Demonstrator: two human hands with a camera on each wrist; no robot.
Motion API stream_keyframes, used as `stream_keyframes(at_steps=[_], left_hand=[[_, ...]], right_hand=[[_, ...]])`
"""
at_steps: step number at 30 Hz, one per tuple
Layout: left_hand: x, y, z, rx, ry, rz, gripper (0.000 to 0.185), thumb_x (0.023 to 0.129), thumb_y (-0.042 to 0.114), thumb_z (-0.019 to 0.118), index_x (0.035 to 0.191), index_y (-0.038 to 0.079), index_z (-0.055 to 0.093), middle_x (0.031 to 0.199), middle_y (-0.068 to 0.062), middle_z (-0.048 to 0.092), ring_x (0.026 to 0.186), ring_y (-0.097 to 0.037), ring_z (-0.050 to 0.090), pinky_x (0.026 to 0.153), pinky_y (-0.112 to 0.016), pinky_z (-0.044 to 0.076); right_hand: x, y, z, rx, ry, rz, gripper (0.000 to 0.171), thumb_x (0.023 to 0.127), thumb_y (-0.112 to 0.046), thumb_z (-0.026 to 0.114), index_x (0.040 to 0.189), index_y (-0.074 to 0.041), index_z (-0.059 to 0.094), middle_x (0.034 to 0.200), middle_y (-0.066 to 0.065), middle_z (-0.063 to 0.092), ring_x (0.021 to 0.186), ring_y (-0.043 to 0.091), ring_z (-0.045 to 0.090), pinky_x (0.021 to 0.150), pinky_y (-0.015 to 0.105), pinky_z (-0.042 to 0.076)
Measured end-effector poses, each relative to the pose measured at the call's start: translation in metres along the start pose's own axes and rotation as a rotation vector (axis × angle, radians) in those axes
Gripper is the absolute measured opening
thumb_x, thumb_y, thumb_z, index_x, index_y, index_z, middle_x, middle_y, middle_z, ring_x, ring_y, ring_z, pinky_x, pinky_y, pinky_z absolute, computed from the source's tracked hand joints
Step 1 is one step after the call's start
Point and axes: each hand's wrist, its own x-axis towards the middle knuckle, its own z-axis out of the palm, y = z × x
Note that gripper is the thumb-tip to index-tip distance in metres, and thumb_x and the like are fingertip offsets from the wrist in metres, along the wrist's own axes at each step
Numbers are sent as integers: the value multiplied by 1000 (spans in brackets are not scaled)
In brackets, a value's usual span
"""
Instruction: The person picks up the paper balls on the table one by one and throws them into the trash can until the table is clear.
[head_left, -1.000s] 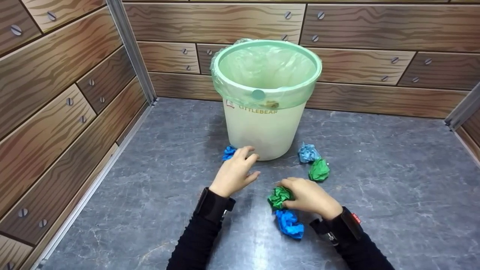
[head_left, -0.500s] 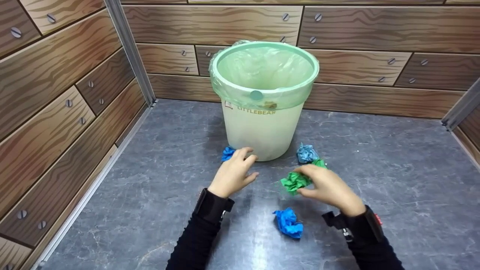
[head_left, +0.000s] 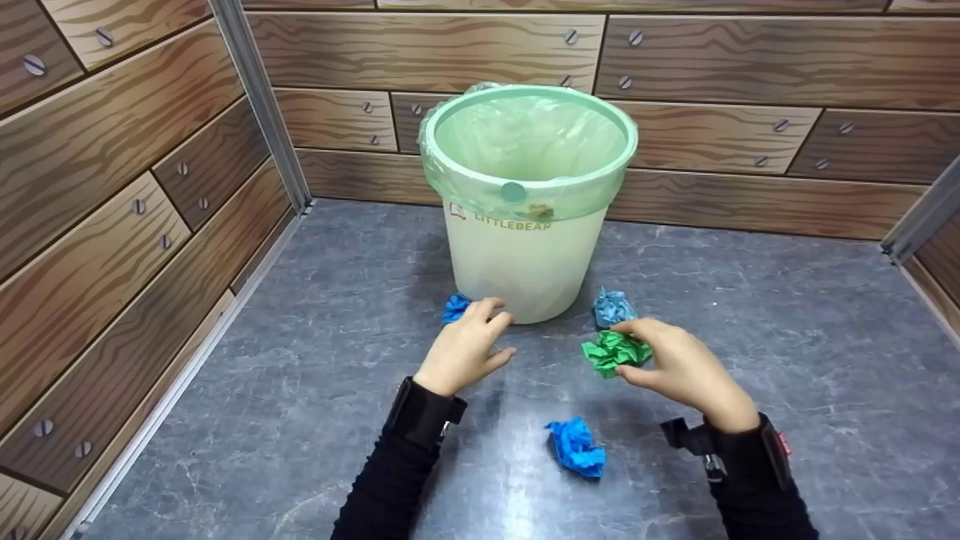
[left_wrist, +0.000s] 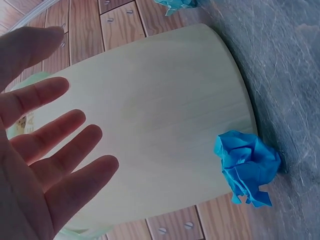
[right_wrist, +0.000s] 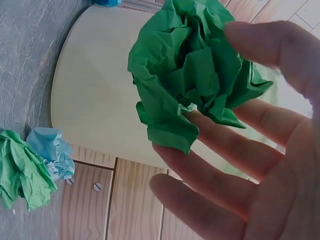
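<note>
Across the top and left of the head view, walls of brown wood-plank print (head_left: 487, 49). Below, a grey marbled floor (head_left: 315, 330). At upper centre, upright on that floor, a round pale-green plastic bin (head_left: 525, 262), lettered LITTLEBEAR and lined with a translucent green bag (head_left: 525, 139). Up from the bottom edge, 2 black sleeves (head_left: 386, 480). Right of centre, the right hand (head_left: 690, 367), with thumb and fingers grasping a crumpled dark-green paper ball (head_left: 611, 354), shown large at upper centre of the right wrist view. Near centre, the left hand (head_left: 465, 349), fingers released and loosely spread before the bin's foot. At lower centre, a crumpled deep-blue paper piece (head_left: 577, 448). Just right of the bin's base, a pale-blue paper ball (head_left: 613, 307); beside it, at lower left of the right wrist view, a light-green paper ball (right_wrist: 25, 172). Left of the base, partly behind the left hand, a bright-blue paper ball (head_left: 454, 307).
</note>
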Motion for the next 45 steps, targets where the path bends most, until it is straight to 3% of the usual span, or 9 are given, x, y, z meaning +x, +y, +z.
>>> stream_keyframes(at_steps=[6, 11, 21, 27, 31, 38, 45], left_hand=[[-2, -3, -3, 8, -28, -19, 27, 72, 32, 54, 92, 14, 47, 102, -4, 39, 87, -16, 40, 58, -24, 38], [-3, -5, -2, 25, -53, -16, 28, 71, 32, 55, 91, 14, 46, 94, -2, 41, 80, -14, 42, 58, -24, 37], [-3, -7, -3, 27, -80, -41, 29, 71, 34, 54, 90, 14, 47, 90, 0, 43, 75, -13, 42, 57, -23, 38], [-4, -7, -3, 20, -77, -47, 30, 71, 34, 54, 91, 14, 47, 90, 0, 44, 75, -12, 43, 57, -23, 38], [-4, -7, -3, 23, -61, -38, 29, 70, 33, 55, 90, 14, 46, 87, 0, 43, 72, -12, 42, 56, -22, 37], [-1, -5, -1, 35, -72, -26, 29, 71, 35, 54, 91, 15, 47, 87, 1, 42, 71, -10, 42, 56, -22, 37], [-1, -8, -3, 43, -95, -39, 31, 71, 37, 53, 94, 17, 47, 88, 2, 43, 72, -10, 42, 56, -22, 37]], right_hand=[[3, -3, -4, 21, 24, 12, 42, 64, -26, 63, 103, -15, 49, 95, -5, 49, 77, 4, 46, 65, 24, 38], [7, -3, -15, 51, 125, -55, 43, 63, -22, 64, 102, -10, 50, 91, -2, 50, 74, 8, 46, 63, 29, 38], [52, -26, -74, 43, 311, -207, 44, 59, -11, 66, 99, -2, 50, 82, 2, 52, 70, 8, 45, 65, 28, 39], [94, -43, -107, 137, 405, -141, 43, 60, -11, 67, 100, -5, 51, 87, 2, 53, 74, 8, 48, 67, 15, 38], [122, -48, -115, 198, 451, -66, 41, 62, -14, 66, 99, -6, 51, 91, 2, 53, 79, 10, 50, 67, 19, 40], [161, -39, -111, 127, 522, 40, 44, 65, -25, 61, 104, -9, 49, 98, 3, 49, 85, 16, 49, 66, 27, 40], [176, -34, -100, 23, 443, -7, 50, 67, -26, 60, 111, -7, 45, 99, 11, 47, 86, 23, 44, 69, 34, 35]])
